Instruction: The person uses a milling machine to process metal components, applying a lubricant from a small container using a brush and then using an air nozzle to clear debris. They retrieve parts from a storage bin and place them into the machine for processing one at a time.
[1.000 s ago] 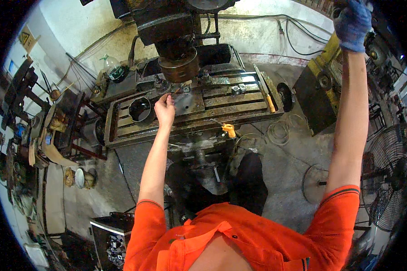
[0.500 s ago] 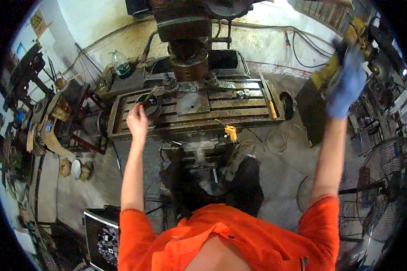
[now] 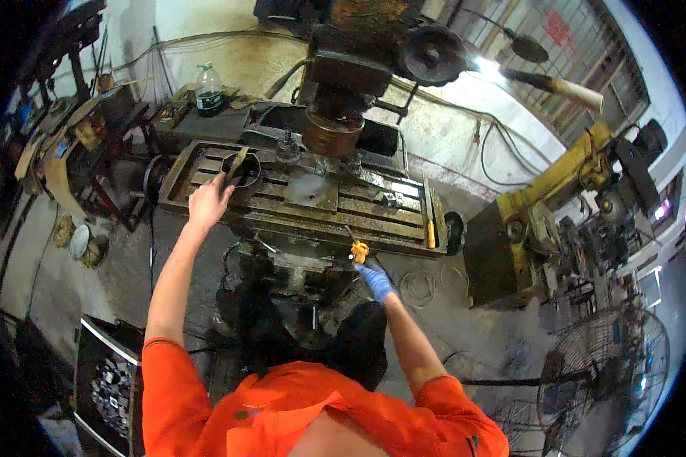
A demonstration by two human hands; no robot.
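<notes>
One bare left hand (image 3: 211,202) lies between nine and ten o'clock from the middle of the view, its grip closed around a slim brush (image 3: 238,161). The brush slants from the fingers toward one o'clock, its pale end overlapping a dark round container (image 3: 253,169) at ten o'clock; whether the brush touches the rim, I cannot tell. The container stands on the slotted metal bench (image 3: 392,230).

The right hand (image 3: 375,280), in a blue glove, is at five o'clock, its fingers at the lower end of a yellow air gun (image 3: 360,252). I cannot tell how far that grip is closed around it. The air gun sits by the front edge of the bench, just below the middle of the view, its thin nozzle pointing toward eleven o'clock.

On the bench, a flat grey plate (image 3: 309,190) lies between ten and eleven o'clock, a small metal block (image 3: 391,199) at two, and a long tool with a yellow handle (image 3: 431,233) at three. The machine's round spindle head (image 3: 332,137) hangs over the far side at twelve.

Farther out, a clear plastic bottle (image 3: 208,90) stands between ten and eleven, a wire-caged fan (image 3: 604,381) at four, and a box of metal pieces (image 3: 84,381) at eight.
</notes>
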